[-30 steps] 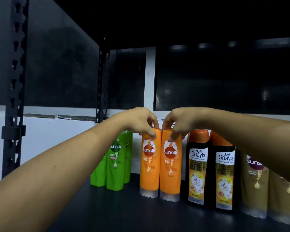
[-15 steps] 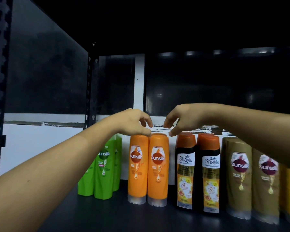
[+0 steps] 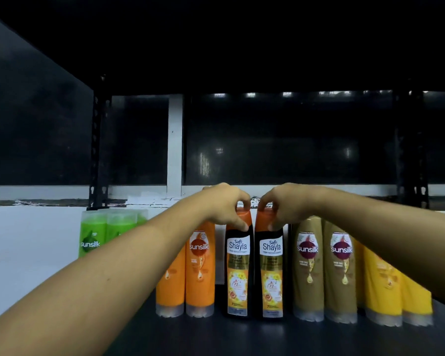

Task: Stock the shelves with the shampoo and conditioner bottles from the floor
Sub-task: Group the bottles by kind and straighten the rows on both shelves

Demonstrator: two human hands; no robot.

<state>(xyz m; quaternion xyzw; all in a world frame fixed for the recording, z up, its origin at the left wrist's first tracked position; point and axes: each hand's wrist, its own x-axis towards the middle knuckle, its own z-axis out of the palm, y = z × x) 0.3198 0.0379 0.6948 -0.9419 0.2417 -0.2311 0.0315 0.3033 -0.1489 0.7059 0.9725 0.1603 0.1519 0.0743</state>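
Both hands have moved along from the orange bottles (image 3: 199, 268): left hand (image 3: 225, 205) pinches one Shayla bottle (image 3: 238, 268) cap, right hand (image 3: 280, 205) the other Shayla bottle (image 3: 271, 268), straightening the row near the shelf (image 3: 242, 337) front edge

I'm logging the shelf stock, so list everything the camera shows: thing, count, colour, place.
Green Sunsilk plastic bottles: at least two, green, far left, set back; more may be hidden.
Orange Sunsilk plastic bottles: two, orange, left of centre, partly behind the left forearm.
Black Safi Shayla bottles with orange caps: two, black and orange, centre, side by side.
Olive-brown Sunsilk plastic bottles: two, brown, right of centre.
Yellow plastic bottles: at least two, yellow, far right, partly behind the right forearm.
Dark metal shelf: one, black, under all bottles.
Left hand: grip on the left Shayla cap.
Right hand: grip on the right Shayla cap.
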